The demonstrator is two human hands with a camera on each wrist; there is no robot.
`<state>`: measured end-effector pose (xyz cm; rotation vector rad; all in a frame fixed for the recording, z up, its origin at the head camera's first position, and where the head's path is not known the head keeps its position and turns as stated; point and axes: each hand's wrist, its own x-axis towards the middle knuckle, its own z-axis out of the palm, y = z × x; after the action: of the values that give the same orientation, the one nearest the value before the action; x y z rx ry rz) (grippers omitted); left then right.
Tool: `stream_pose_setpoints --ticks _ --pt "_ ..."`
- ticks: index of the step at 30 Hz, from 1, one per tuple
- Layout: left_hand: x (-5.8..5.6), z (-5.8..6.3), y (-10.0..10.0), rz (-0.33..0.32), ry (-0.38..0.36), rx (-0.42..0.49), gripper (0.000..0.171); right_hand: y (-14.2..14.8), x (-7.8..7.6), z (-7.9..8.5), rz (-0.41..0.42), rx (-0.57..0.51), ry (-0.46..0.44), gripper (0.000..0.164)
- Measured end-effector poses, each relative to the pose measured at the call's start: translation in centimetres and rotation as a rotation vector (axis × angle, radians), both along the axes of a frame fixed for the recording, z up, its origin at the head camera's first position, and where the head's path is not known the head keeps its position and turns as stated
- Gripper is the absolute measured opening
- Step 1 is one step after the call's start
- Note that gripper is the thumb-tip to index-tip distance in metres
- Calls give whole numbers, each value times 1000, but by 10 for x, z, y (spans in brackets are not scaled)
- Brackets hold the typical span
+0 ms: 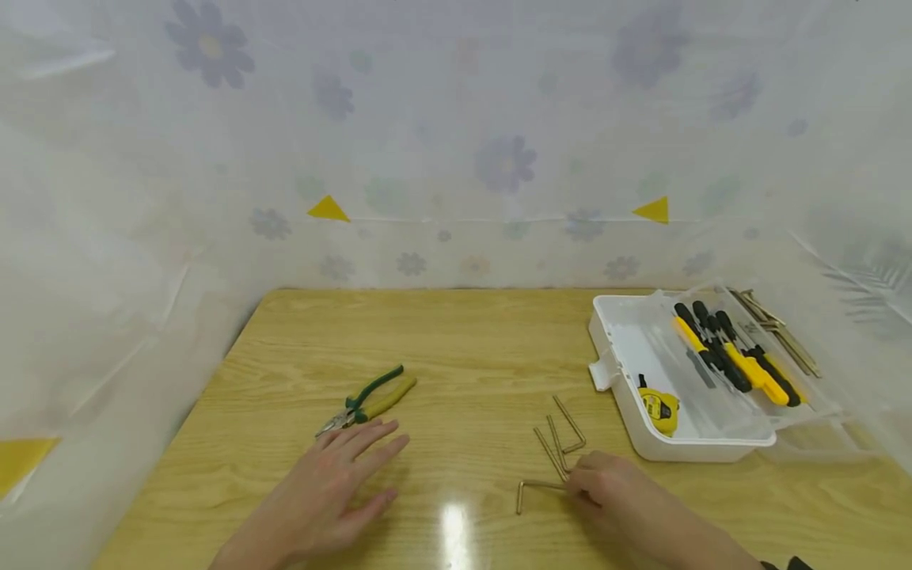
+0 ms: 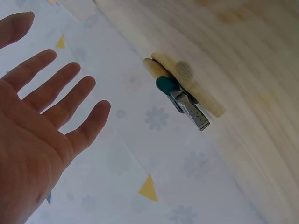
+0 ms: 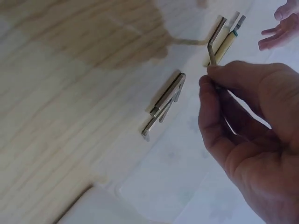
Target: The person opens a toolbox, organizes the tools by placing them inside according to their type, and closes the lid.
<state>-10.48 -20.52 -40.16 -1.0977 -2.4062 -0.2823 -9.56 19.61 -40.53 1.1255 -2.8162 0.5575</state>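
Observation:
My right hand (image 1: 616, 495) pinches one end of a brass-coloured L-shaped hex key (image 1: 539, 484) between thumb and fingertips, its bent short arm pointing left and toward me. Several more hex keys (image 1: 568, 425) lie side by side just beyond the fingers; in the right wrist view they form a small overlapping group (image 3: 167, 99). My left hand (image 1: 335, 483) is spread with straight fingers and holds nothing. Just past its fingertips lie pliers (image 1: 366, 402) with one green and one yellow handle, and the hand overlaps part of their jaws.
At the right stands a white toolbox (image 1: 694, 453) with a yellow tape measure (image 1: 660, 410) inside. Its clear lid or tray (image 1: 784, 423) holds several screwdrivers (image 1: 757, 378), a yellow-handled cutter and further hex keys (image 1: 784, 336). Flower-patterned sheeting (image 1: 456, 142) encloses the wooden table (image 1: 456, 332).

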Motion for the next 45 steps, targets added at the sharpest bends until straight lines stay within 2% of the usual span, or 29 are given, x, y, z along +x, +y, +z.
stream_pose_setpoints --ticks 2,8,12,16,19,23,27,32,36,38,42,44,45 --pt "0 0 0 2 -5 0 54 2 0 -1 26 -38 27 25" --pt "0 -1 0 -4 -13 -4 58 8 -8 -8 99 -227 320 35" --pt "-3 -2 2 -18 -36 -11 61 16 -15 -12 83 -297 454 23" --pt "-8 -3 6 -59 -84 -19 63 24 -18 -11 -22 -346 582 49" --pt "-10 -3 11 -87 -106 -33 63 30 -19 -3 -115 -353 645 54" --pt "-12 -3 20 -143 -112 -50 63 43 -17 12 -221 -326 696 59" --pt "-12 -3 30 -195 -125 -75 62 60 -18 25 -328 -344 744 63" --pt "-5 -4 42 -215 -142 -93 55 88 -17 39 -473 -407 724 66" --pt "1 -3 48 -213 -129 -110 49 114 -16 50 -606 -416 678 27" --pt "3 -2 49 -207 -116 -120 47 126 -17 54 -735 -415 662 8" --pt "4 -2 50 -201 -111 -125 45 152 -21 61 -1025 -485 520 14" --pt "4 -2 50 -200 -122 -121 44 166 -24 62 -1103 -517 466 16" --pt "4 -2 51 -196 -130 -119 43 174 -26 61 -1107 -546 456 13"
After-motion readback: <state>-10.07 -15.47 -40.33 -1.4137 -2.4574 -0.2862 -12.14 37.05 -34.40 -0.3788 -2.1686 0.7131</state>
